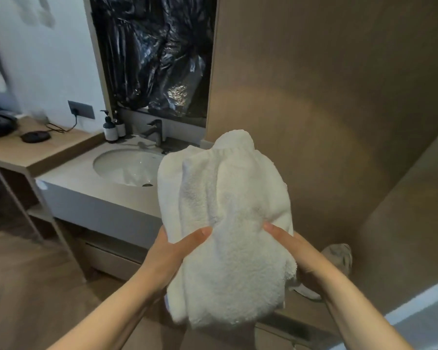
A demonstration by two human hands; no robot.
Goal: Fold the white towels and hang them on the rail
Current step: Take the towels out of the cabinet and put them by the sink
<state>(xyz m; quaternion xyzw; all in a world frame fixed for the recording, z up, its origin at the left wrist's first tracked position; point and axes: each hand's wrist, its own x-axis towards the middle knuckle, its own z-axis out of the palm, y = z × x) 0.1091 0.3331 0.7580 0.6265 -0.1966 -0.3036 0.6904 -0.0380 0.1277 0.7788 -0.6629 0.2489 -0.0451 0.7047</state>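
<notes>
A bunched white towel (pixel 228 223) hangs in mid-air in front of me, to the right of the sink. My left hand (pixel 170 251) grips its left side, thumb across the front of the cloth. My right hand (pixel 296 246) grips its right side, thumb on the front, fingers hidden behind the towel. The towel's lower end droops below both hands. No rail is in view.
A vanity with a round sink (pixel 127 168) and tap (pixel 156 131) stands at left, with two pump bottles (pixel 111 130) beside it. A wooden counter (pixel 31 150) extends further left. A brown wall (pixel 326 97) fills the right. Black plastic (pixel 154 54) covers the mirror.
</notes>
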